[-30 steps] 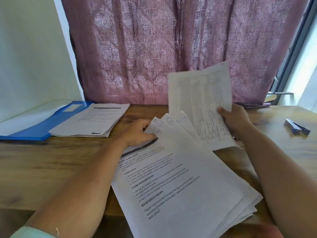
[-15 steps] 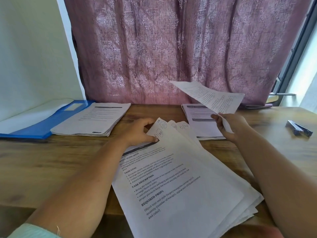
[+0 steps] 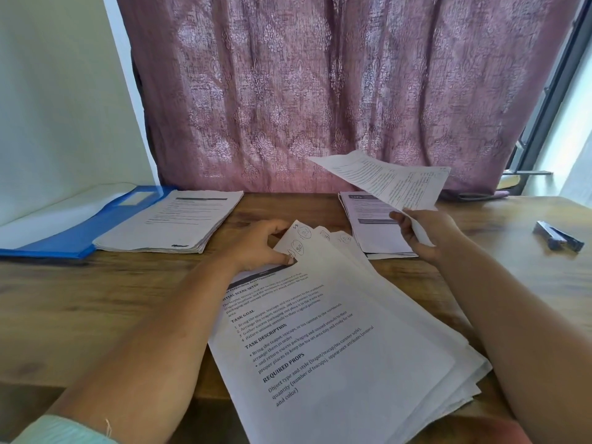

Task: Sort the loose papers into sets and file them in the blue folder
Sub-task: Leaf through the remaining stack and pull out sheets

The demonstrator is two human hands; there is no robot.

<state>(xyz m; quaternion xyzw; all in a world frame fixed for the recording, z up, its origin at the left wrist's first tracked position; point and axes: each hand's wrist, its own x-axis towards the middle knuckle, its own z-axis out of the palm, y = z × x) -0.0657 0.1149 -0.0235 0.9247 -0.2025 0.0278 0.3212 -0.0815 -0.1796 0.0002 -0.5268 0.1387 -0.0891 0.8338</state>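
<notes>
Wooden desk (image 3: 96, 299) before a mauve curtain (image 3: 320, 91); left hand (image 3: 256, 248) pinches fanned papers (image 3: 352, 331), right hand (image 3: 429, 232) grips a raised sheet (image 3: 394, 181).

Daylight comes in from the window (image 3: 576, 100) at far right, blown out to near white there, and throws a pale sheen on the right end of the wooden table (image 3: 512, 245); the left and near parts of the table sit dimmer, overall soft and moderately bright. Wide-angle distortion bows the window frame and stretches both forearms at the near edges. Print on the near fanned papers (image 3: 336, 347) reads sharp, the raised sheet (image 3: 390, 181) and far stacks are softer with small text unreadable, and shadows under the arms are faint.
</notes>
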